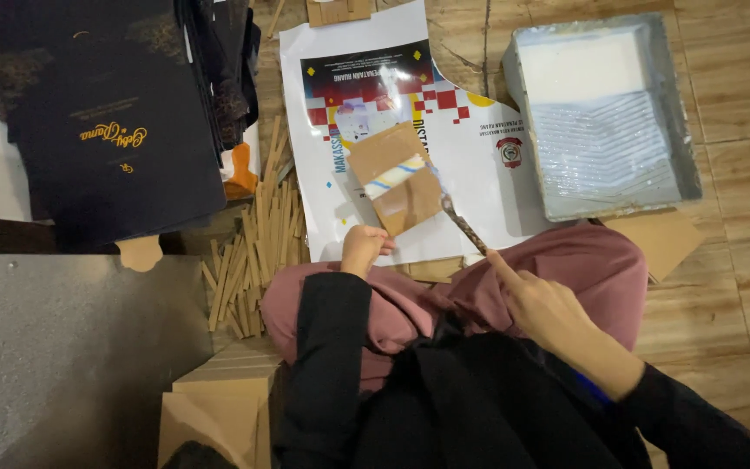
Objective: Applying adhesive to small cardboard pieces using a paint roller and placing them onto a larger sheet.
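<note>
My left hand (363, 249) holds the near edge of a brown cardboard piece (395, 177) that lies on a printed white poster sheet (466, 148). A pale streak of glue crosses the cardboard. My right hand (538, 300) grips the handle of a thin brush (460, 221), whose tip touches the cardboard's right edge. Both arms wear black sleeves, and a pink cloth (583, 260) covers my lap.
A grey paint tray (605, 113) with white glue stands at the right on the wooden floor. A pile of wooden sticks (258, 243) lies left of the poster. Dark printed folders (106, 113) are stacked at the upper left. Cardboard pieces (210, 408) lie at bottom left.
</note>
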